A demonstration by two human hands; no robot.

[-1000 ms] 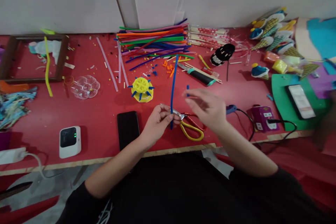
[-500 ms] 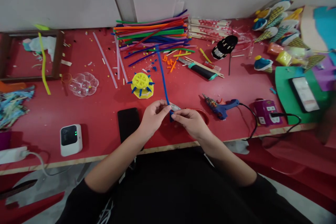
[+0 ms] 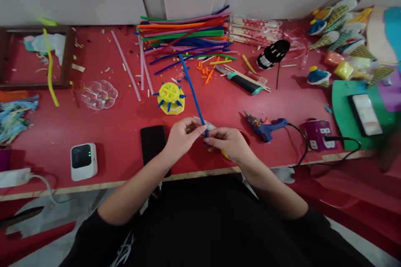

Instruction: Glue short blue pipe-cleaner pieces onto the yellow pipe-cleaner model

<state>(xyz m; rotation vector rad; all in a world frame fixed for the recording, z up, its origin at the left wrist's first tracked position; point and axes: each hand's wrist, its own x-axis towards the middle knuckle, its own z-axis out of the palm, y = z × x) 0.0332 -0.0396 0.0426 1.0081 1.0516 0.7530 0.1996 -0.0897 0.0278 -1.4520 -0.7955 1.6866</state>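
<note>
My left hand pinches the lower end of a long blue stick that slants up and to the left over the red table. My right hand is closed on a pair of scissors. Their grey blades meet the stick right beside my left fingertips, and a bit of yellow handle shows under the palm. Just beyond the hands stands a yellow round piece with short blue bits stuck around its rim.
A pile of coloured sticks lies at the back. Blue glue gun and purple power strip sit right, with a black phone and white device on the left. A clear palette and utility knife are also out.
My right hand, which held a short blue bit in the air, came down and took up the scissors. The blue stick has tilted from upright to leaning left.
</note>
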